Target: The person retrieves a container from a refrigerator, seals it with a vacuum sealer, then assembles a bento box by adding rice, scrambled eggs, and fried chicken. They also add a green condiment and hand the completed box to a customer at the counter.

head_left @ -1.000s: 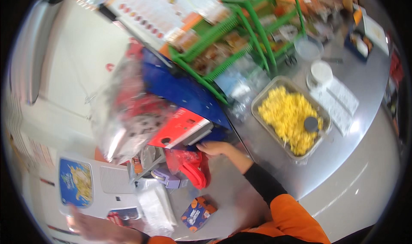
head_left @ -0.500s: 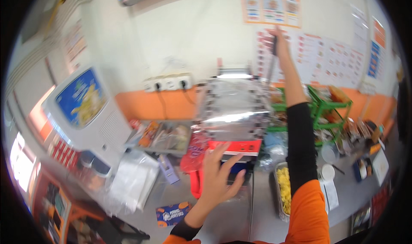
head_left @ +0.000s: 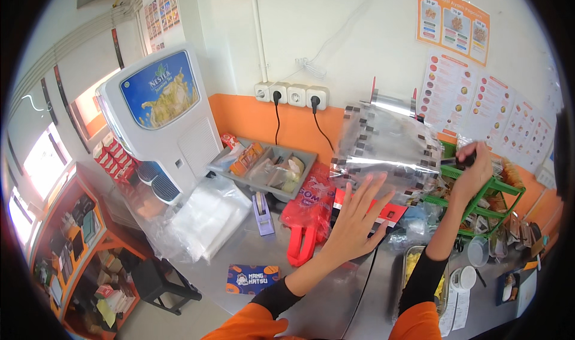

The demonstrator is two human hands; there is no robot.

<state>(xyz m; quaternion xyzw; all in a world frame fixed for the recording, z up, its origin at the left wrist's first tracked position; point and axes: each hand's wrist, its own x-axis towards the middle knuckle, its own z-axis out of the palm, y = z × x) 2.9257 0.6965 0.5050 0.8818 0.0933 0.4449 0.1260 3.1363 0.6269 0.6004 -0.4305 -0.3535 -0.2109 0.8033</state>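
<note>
A cup sealing machine with a stretched, clear film (head_left: 389, 145) edged in dark squares stands against the wall. Its red front panel (head_left: 389, 213) is partly covered by my left hand (head_left: 353, 223), whose fingers are spread and hold nothing. To the right of the film, my right hand (head_left: 474, 173) is closed around a black handle (head_left: 465, 160), mostly hidden by the fingers. Whatever sits under the sealer's film is out of sight. Just left of the machine lies a red plastic bag (head_left: 308, 211), close to my left forearm.
At left are a white drink dispenser (head_left: 200, 127), clear plastic bags (head_left: 206, 217), a grey divided tray (head_left: 296, 190), a purple tape dispenser (head_left: 262, 214) and a blue-orange card (head_left: 251, 279). Green racks (head_left: 494, 199) and a container of yellow food (head_left: 416, 268) flank my right arm.
My right hand has come down from high beside the sealer, still on the black handle. My left hand stays spread before the machine. The view has turned left.
</note>
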